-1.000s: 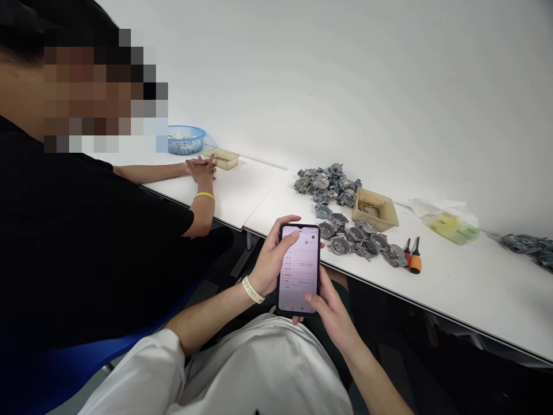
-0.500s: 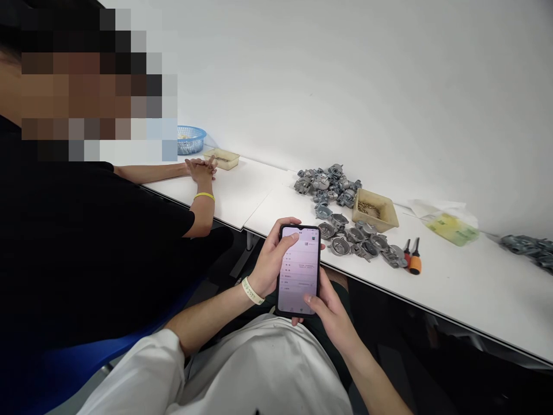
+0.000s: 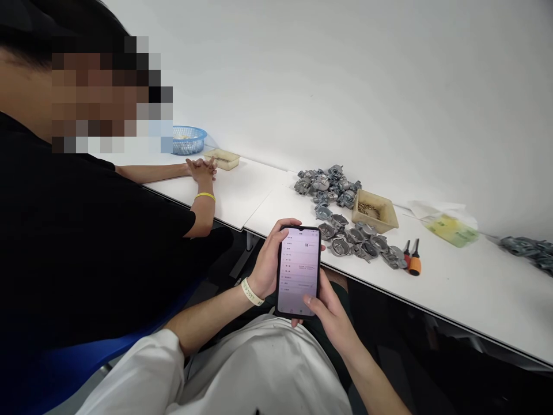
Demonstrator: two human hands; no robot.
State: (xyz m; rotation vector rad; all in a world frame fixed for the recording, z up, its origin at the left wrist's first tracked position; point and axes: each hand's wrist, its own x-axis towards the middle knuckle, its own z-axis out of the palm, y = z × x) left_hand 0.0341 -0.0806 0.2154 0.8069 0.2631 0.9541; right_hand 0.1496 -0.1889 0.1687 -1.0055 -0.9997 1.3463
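A black-edged smartphone [image 3: 298,274] with a lit screen is held upright over my lap, in front of the table edge. My left hand [image 3: 268,262] grips its left side near the top, the thumb along the upper left edge and fingertips showing behind. Wrapped round the lower right side is my right hand [image 3: 327,305], its thumb resting on the lower part of the screen. Just beyond the phone lie several grey metal castings [image 3: 340,246] on the white table [image 3: 458,288]. A pale band circles my left wrist.
A beige bin of small metal parts [image 3: 391,218] stands behind the castings. Two screwdrivers [image 3: 415,265] and a yellow-green plastic bag [image 3: 451,229] lie to the right. On my left sits a person in black, hands [image 3: 203,169] clasped on the table near a blue basket [image 3: 190,141].
My left thumb has moved from over the upper screen to the phone's left edge. The person beside me has tilted their head forward a little.
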